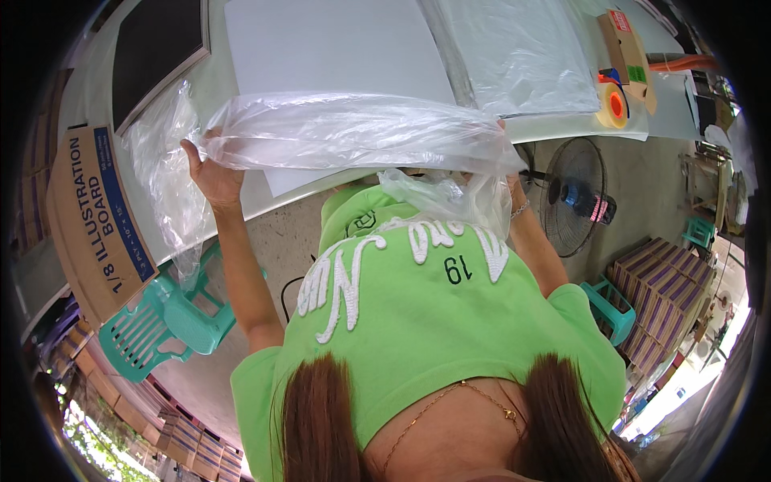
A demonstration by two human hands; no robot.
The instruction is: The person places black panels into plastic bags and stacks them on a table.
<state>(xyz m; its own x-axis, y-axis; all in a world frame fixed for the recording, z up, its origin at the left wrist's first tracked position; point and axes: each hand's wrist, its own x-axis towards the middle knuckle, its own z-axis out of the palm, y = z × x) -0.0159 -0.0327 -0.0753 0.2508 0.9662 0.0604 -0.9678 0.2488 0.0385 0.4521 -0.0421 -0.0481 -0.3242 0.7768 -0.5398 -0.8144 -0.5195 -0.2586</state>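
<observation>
A clear plastic bag (353, 132) is stretched sideways between my hands, above the near edge of a white board (337, 48) on the table. My left hand (215, 178) is at the bag's left end, thumb up and fingers partly covered by the film. At the other end my right hand (512, 181) grips the bag, its fingers mostly hidden behind the plastic. Loose film hangs from that end in front of my green shirt. More crumpled clear plastic (165, 149) lies left of my left hand.
Right of the board lies a plastic-covered white stack (522, 60), with a tape dispenser (613, 106) and an opened carton (628, 56) beyond. At left are a black framed panel (161, 52) and a cardboard box (103, 229). A fan (574, 197) and green plastic chairs (189, 317) stand below.
</observation>
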